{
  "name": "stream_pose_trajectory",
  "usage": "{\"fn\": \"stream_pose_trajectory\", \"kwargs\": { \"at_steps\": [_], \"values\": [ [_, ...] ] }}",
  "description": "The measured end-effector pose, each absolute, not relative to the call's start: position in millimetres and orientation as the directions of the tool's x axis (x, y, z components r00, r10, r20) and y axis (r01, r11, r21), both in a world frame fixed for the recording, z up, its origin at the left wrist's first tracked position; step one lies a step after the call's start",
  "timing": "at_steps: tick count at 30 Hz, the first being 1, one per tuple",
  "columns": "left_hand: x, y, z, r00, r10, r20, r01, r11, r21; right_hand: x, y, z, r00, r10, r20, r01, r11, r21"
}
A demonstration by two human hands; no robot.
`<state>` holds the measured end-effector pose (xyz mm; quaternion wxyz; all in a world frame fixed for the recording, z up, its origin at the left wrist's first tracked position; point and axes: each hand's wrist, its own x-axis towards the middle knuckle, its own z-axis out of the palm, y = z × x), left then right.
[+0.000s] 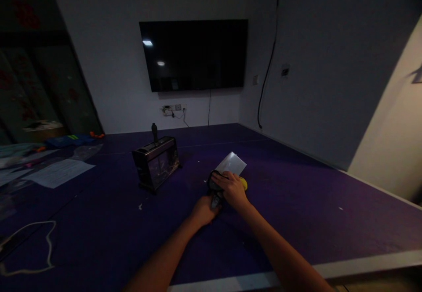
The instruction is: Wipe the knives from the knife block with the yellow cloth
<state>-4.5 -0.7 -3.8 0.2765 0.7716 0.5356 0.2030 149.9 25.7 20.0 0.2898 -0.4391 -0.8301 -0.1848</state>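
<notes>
Over the purple table, my left hand (205,210) is closed around the lower grey-and-black end of a dark tool (215,187) with a rounded rim. Its exact kind is hard to make out in the dim light. From above, my right hand (234,189) lies over the tool's upper part, fingers bent against it. A yellow rounded piece (244,183) peeks out beyond my right hand; whether it belongs to the tool I cannot tell. Just behind my hands is a pale, shiny rectangular sheet (232,164), its near edge hidden by the right hand.
To the left stands a black box-shaped frame with clear sides (161,162) and an upright knob on top. Papers (61,172) and plastic clutter the far left, near a white cable (49,243). Small white scraps dot the purple table (296,213). A television (198,55) hangs behind.
</notes>
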Motion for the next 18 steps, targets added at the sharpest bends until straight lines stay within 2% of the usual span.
{"fn": "stream_pose_trajectory", "kwargs": {
  "at_steps": [11,14,18],
  "values": [
    [1,-4,3,0.371,0.929,0.010,0.865,-0.350,0.360,199,42,24,-0.072,0.558,0.826,0.951,0.289,-0.112],
    [1,-3,1,0.372,0.928,0.014,0.868,-0.353,0.348,199,41,24,-0.057,0.548,0.834,0.954,0.276,-0.116],
    [0,-3,1,0.361,0.933,0.007,0.863,-0.337,0.377,187,36,24,-0.152,0.567,0.810,0.938,0.341,-0.063]
  ]
}}
